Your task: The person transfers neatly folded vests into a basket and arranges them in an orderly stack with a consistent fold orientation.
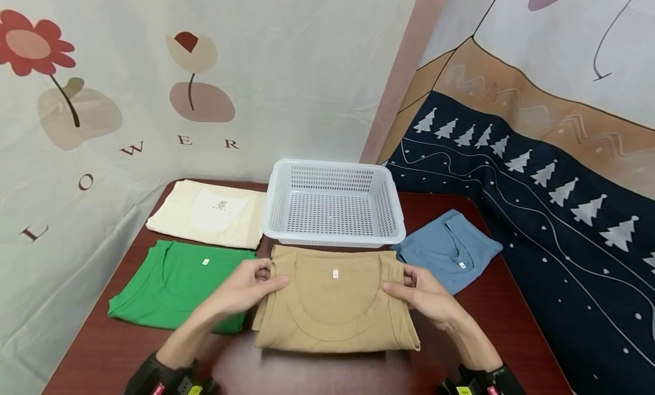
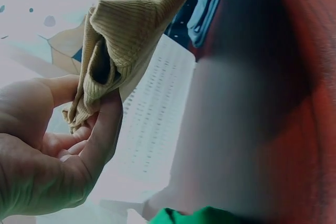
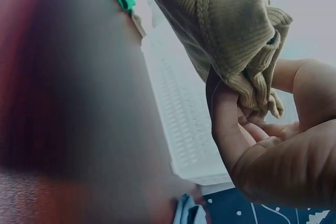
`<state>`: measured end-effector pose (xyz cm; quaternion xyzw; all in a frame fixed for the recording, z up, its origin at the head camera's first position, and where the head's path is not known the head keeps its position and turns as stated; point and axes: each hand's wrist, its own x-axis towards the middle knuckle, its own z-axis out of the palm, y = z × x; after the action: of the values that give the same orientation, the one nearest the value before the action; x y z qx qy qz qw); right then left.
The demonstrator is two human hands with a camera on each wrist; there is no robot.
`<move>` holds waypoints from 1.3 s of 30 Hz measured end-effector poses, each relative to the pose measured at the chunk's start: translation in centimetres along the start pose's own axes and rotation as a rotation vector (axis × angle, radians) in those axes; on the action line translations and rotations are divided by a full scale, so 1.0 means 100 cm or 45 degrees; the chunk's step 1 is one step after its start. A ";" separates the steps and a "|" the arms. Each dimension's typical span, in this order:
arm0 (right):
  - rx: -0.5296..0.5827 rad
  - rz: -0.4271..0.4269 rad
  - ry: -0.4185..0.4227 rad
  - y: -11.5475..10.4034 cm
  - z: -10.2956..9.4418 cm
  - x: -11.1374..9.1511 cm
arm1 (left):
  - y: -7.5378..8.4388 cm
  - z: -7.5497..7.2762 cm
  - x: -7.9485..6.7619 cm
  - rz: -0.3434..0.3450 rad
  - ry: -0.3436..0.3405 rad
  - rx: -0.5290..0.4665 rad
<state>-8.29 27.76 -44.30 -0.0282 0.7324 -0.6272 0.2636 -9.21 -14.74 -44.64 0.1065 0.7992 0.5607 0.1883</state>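
A folded tan shirt (image 1: 335, 310), its round neckline facing up, is held off the table between both hands. My left hand (image 1: 245, 287) pinches its left edge, thumb on top and fingers beneath. On the opposite edge my right hand (image 1: 427, 295) grips the same way. Layered folds of ribbed tan cloth (image 2: 126, 30) show between thumb and fingers in the left wrist view; in the right wrist view the other side's folds (image 3: 236, 35) are pinched too. Just beyond the shirt stands a white perforated plastic basket (image 1: 332, 240), with bare floor showing inside.
A folded green shirt (image 1: 179, 281) lies at the left, partly behind the left forearm. Behind it is a folded cream shirt (image 1: 171, 213) with a white print. A folded blue shirt (image 1: 435, 247) lies right of the basket. Printed cloth (image 1: 317, 71) hangs behind the dark red table (image 1: 522, 338).
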 end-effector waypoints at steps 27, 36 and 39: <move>-0.023 -0.115 0.057 -0.046 -0.011 0.008 | 0.036 -0.027 0.011 0.085 0.051 0.056; -0.088 -0.163 0.156 -0.066 -0.016 0.017 | 0.045 -0.036 0.028 0.117 0.083 0.058; -0.097 -0.176 0.200 -0.072 -0.017 0.021 | 0.048 -0.039 0.034 0.132 0.080 0.029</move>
<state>-12.89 27.01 -38.17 -0.0393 0.7704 -0.6158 0.1602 -14.16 -15.08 -39.56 0.1322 0.8044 0.5637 0.1328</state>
